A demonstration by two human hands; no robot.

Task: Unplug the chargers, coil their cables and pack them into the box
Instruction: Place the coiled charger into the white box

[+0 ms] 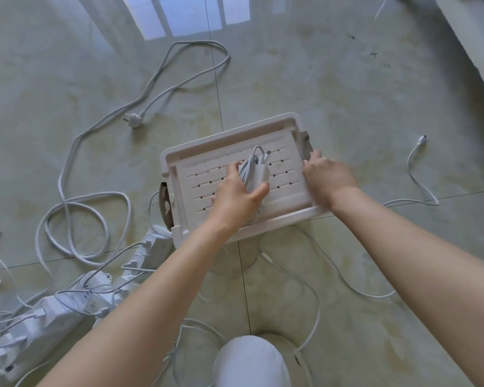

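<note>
The left hand holds a white charger just above the middle of the box, thumb on the near side and fingers wrapped over the far side. They are clamped round both the brick and its wound cable, which is probably why the coil holds together, with only a short loop and the connector sticking out at the top. The box sits on the tiled floor right in front of the person's knee, within easy reach of both arms. Its top is a slotted lid that appears to be closed, so the charger has nowhere to go in yet. That would explain the right hand: its bent thumb and forefinger sit at the lid's right edge, beside the latch, as if to free or lift it, though whether they pinch the edge or only rest on it cannot be told. To the left lie the power strips with more chargers plugged in and thin leads tangled over them, so most of the task seems to remain. A thick cable with a wall plug loops over the floor beyond, and a thin lead lies well apart to the right.
</note>
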